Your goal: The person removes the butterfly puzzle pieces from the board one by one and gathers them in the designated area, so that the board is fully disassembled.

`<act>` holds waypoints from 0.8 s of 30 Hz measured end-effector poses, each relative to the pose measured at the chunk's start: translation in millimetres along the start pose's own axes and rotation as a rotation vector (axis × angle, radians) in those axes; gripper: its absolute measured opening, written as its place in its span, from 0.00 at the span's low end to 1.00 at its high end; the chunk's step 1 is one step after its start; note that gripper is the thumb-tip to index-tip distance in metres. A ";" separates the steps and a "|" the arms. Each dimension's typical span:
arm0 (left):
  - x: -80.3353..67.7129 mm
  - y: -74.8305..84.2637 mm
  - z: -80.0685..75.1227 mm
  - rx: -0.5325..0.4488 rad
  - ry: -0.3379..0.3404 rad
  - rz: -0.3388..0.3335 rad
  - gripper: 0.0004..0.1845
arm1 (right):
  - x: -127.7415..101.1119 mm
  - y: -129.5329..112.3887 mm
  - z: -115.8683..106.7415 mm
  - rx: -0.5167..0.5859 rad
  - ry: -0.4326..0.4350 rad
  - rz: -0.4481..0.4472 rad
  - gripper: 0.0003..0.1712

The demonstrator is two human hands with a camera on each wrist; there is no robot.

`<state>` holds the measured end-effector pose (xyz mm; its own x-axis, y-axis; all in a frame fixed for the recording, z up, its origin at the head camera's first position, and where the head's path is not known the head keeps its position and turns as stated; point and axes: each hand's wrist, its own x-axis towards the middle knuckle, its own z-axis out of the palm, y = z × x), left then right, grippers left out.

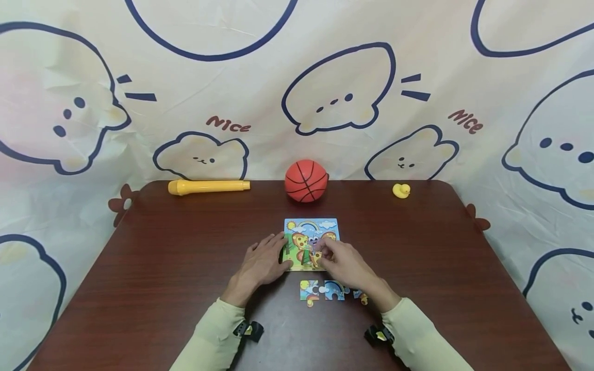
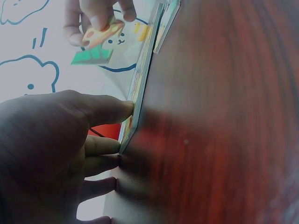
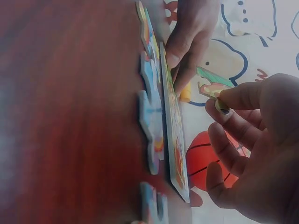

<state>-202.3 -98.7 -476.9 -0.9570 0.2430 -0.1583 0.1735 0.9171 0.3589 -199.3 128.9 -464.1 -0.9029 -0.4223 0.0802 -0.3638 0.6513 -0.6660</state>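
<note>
1. Backdrop: cream cloth printed with navy-outlined cartoon animals and the word "Nice". In front, a dark reddish-brown wooden counter.
2. Centre of counter: a colourful square cardboard jigsaw board with rainbow and cloud artwork, lying flat.
3. Left hand: fingers straight and together, tips pressed on the board's left edge; the left wrist view shows the fingertips against that edge.
4. Right hand: over the board's lower right part, thumb and forefinger pinching a small green-and-orange puzzle piece. In both wrist views the piece sits clear above the board, not touching it.
5. Loose blue-and-yellow puzzle pieces lie on the counter just beside the board's near edge, partly under the right wrist.
6. Far edge of counter: a yellow plastic tube-shaped toy at left, an orange rubber basketball at middle, a small yellow rubber duck at right, well apart from each other.
</note>
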 end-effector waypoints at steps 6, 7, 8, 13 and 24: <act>0.1 0.2 0.3 0.001 0.000 -0.004 0.35 | -13.0 0.2 2.3 -0.033 -0.029 0.010 0.08; 0.2 0.3 0.3 0.000 0.001 -0.004 0.35 | -15.1 0.2 2.7 -0.034 -0.040 0.013 0.08; 0.4 0.2 0.2 -0.001 0.000 -0.004 0.35 | -17.0 0.2 3.0 -0.035 -0.053 0.014 0.08; 0.6 -0.1 -0.7 -0.005 -0.002 -0.003 0.35 | -25.9 -2.8 4.1 -0.040 -0.101 -0.010 0.09; 0.0 0.4 -1.3 -0.003 -0.001 -0.002 0.35 | -44.1 -11.2 13.0 -0.077 -0.188 -0.111 0.09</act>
<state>-202.5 -98.7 -475.6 -0.9571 0.2413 -0.1602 0.1707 0.9169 0.3608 -152.5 132.1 -469.8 -0.8004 -0.5995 0.0049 -0.4813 0.6377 -0.6014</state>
